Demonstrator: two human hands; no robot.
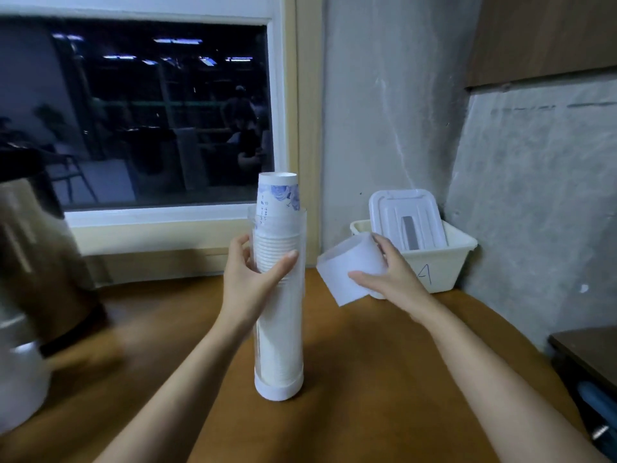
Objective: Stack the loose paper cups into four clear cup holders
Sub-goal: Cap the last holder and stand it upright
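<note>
Two-handed, hands apart: gripping the clear cup holder (280, 329) in the left hand (248, 279), upright on the table (384, 362), packed with paper cups (278, 202); pinching a frosted cap (347, 265) in the right hand (397, 275). Guessing light and crushable, so squeezing gently round the tube wall.

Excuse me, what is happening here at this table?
A person handles a clear cup holder that stands upright on the wooden table. The left hand grips the holder near its top, and the paper cups stacked inside reach above its rim. The right hand holds a white cap, tilted, beside the holder and not yet on it.
</note>
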